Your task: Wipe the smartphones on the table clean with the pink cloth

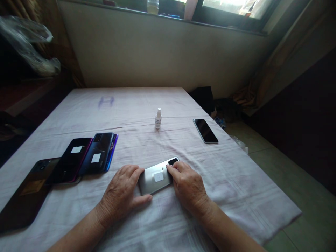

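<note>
A silver smartphone lies back side up on the cloth-covered table, with a small white sticker on its back and a dark camera patch at its far right end. My left hand grips the phone's left end, thumb along the near edge and fingers at the far corner. At the other end, my right hand holds the phone near the camera patch, its fingers bent and the thumb tip hidden. Beyond the phone stands a small white dropper bottle, which neither hand touches.
Several phones lie overlapping on the left, among them a blue one, a black one with a pink edge and a large dark one. Another phone rests near the right edge of the table. A wall rises behind.
</note>
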`<state>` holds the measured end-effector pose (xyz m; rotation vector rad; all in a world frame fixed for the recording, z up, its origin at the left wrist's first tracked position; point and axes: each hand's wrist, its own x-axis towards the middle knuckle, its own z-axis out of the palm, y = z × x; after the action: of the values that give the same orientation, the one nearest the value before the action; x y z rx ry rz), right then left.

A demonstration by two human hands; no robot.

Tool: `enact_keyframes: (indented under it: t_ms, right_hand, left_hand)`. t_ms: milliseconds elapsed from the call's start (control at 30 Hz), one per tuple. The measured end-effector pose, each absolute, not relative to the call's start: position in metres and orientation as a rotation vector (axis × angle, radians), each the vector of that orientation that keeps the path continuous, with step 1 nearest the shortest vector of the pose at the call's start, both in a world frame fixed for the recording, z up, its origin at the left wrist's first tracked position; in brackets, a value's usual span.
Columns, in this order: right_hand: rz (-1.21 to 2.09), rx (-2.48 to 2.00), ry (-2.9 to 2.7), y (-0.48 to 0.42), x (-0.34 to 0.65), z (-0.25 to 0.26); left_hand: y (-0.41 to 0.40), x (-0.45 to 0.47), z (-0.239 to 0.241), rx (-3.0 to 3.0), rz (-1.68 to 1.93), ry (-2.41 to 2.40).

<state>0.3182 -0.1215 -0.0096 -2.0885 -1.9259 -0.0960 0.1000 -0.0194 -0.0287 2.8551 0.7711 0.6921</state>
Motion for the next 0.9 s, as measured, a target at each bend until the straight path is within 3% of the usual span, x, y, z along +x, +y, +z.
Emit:
enact_keyframes:
  t_ms: [233, 533, 900]
  right_hand:
    - [-0.101, -1.913, -1.957, -0.134, 0.321, -0.014]
    - [-0.136, -2.112, -1.803, -0.14, 0.344, -0.014]
    - [-0.115, -2.053, -1.855, -0.138, 0.338, -0.013]
  left_hand:
    - [-0.02, 0.101, -0.027, 2.864, 0.671, 0.784]
    - [-0.02, 0.1, -0.026, 2.852, 0.667, 0.777]
    - [-0.019, 0.099, -0.028, 2.858, 0.683, 0.767]
